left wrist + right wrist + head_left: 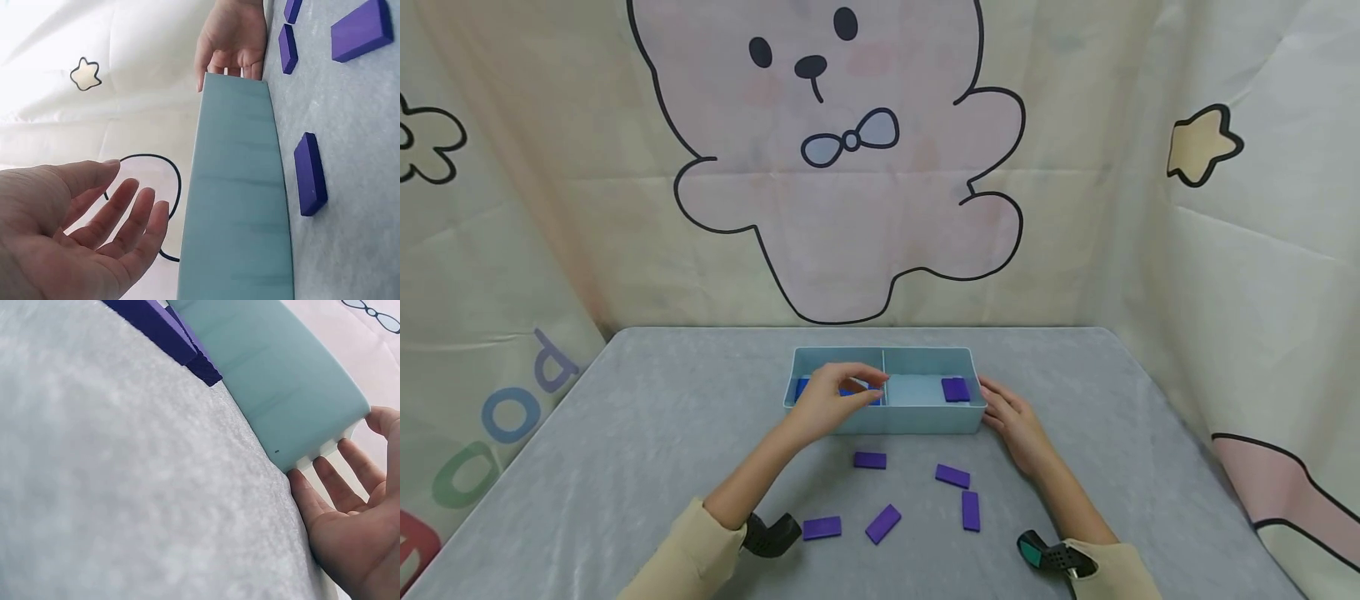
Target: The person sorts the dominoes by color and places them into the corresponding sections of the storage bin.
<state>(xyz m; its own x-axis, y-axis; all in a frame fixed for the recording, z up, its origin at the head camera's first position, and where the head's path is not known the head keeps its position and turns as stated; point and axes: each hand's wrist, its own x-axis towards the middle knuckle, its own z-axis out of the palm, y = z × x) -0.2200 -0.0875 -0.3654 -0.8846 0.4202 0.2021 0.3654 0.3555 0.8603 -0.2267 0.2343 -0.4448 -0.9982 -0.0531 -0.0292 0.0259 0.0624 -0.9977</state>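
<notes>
A light blue tray [886, 421] with two compartments stands mid-table. My left hand [859, 386] hovers over its left compartment, where blue pieces [802, 387] lie. The left wrist view shows that hand [119, 200] with relaxed fingers and an empty palm beside the tray's wall [237, 187]. My right hand [1000, 408] rests with straight fingers against the tray's right end [287, 381]; the right wrist view shows those fingers [331, 481] touching it. One purple piece [956, 389] lies in the right compartment. Several purple pieces [869, 460] are scattered on the grey cloth in front of the tray.
The grey table [625, 433] ends in a front edge below my forearms. A curtain [850, 167] with a cartoon bear closes off the back and sides. Loose purple pieces [883, 523] lie between my wrists.
</notes>
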